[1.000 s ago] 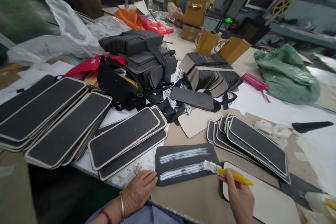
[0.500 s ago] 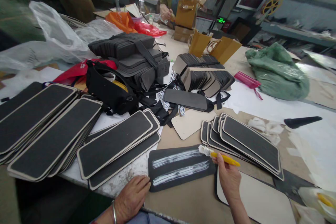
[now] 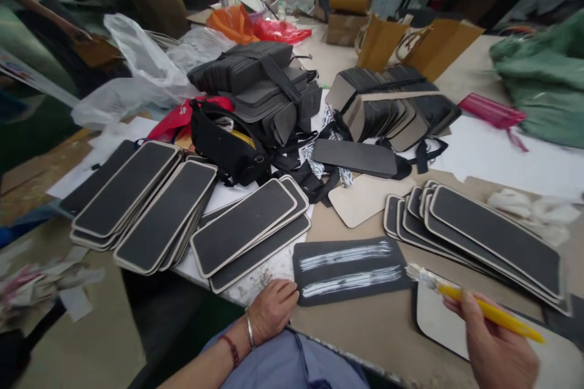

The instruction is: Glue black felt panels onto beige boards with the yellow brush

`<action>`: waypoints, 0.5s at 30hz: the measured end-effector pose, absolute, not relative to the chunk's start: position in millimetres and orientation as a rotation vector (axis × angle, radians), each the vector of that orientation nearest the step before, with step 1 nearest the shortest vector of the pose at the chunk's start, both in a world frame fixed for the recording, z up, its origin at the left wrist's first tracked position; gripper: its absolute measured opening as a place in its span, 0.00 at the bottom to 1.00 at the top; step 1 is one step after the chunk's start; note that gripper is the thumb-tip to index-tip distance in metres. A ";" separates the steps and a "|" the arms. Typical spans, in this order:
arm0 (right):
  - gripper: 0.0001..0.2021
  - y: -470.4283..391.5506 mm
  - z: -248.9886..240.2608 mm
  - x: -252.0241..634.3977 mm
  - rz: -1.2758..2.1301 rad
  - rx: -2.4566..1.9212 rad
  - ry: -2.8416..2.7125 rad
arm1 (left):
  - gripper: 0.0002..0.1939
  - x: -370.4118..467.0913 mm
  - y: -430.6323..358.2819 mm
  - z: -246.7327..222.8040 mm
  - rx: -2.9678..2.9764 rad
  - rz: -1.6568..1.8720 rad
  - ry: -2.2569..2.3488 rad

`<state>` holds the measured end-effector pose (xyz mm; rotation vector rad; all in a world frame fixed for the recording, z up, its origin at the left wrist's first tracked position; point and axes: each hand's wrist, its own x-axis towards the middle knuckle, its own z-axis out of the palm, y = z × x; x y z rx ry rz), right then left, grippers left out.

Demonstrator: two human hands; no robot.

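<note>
A dark panel [image 3: 351, 289] lies flat on the brown work surface, with two streaky white bands brushed along its length. My left hand [image 3: 274, 310] is at the panel's left end, fingers together and curled against its edge; the thumb is hidden. In my right hand [image 3: 497, 340] is a yellow-handled brush [image 3: 493, 311], its bristles caked with white paste. The brush tip is just off the panel's right end, over a pale panel with a dark edge [image 3: 442, 316].
Stacks of dark, pale-rimmed panels lie at left [image 3: 166, 219] and right [image 3: 497, 231]. Behind are a black bag [image 3: 228, 146], strapped bundles of panels [image 3: 274, 85], tan handbags [image 3: 438, 48], plastic bags [image 3: 141, 67] and a pink pouch [image 3: 493, 110]. People stand beyond the table.
My right hand has drawn the brush off the panel, to the right and down. The left hand stays at the panel's edge. The view has swung left, bringing in another person.
</note>
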<state>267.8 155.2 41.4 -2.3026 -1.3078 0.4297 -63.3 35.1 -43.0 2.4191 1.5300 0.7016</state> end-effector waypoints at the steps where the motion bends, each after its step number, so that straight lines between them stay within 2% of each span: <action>1: 0.28 153.0 40.1 267.3 0.452 -2.287 -1.270 | 0.16 -63.7 35.1 -42.9 2.428 0.725 1.529; 8: 0.29 151.8 19.6 266.7 0.551 -2.168 -1.303 | 0.17 -65.9 34.0 -49.3 2.489 0.753 1.533; 15: 0.29 155.8 17.4 253.6 0.285 -2.093 -1.539 | 0.18 -67.1 35.6 -50.3 2.497 0.672 1.492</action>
